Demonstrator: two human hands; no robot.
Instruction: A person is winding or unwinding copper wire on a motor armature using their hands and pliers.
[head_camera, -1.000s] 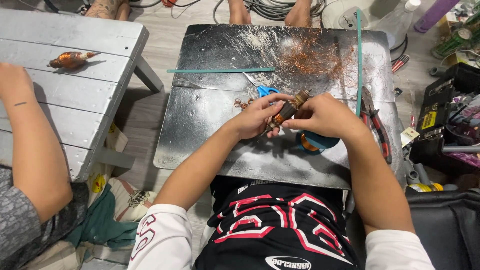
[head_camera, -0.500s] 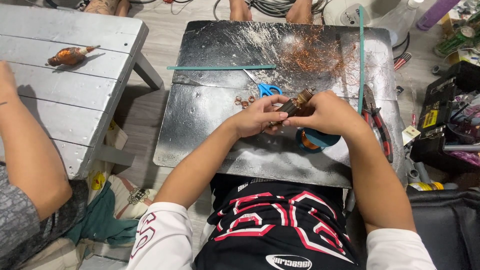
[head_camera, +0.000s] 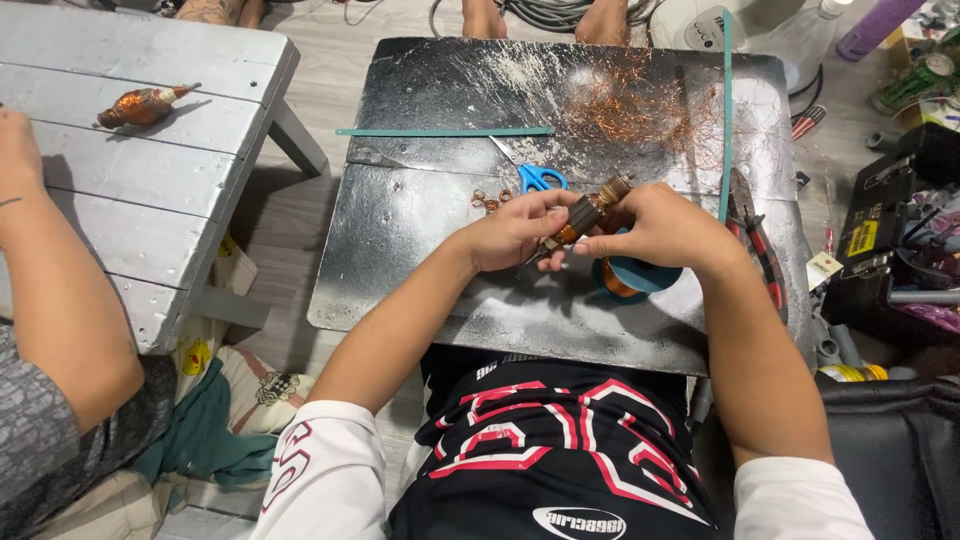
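Note:
Both my hands hold a small motor armature with copper windings over the dark metal sheet. My left hand grips its lower shaft end. My right hand holds the upper part, fingers curled round it. Just below my right hand a blue spool of copper wire lies on the sheet. Blue-handled scissors lie just beyond my left hand, next to a few small copper rings.
A tangle of loose copper wire covers the sheet's far right. Two green strips lie across it. Red-handled pliers rest at the right edge. Another person's arm rests on a grey wooden bench holding another armature.
My hands and the armature have shifted slightly up and away from my body. The other person's arm has drawn back a little to the left.

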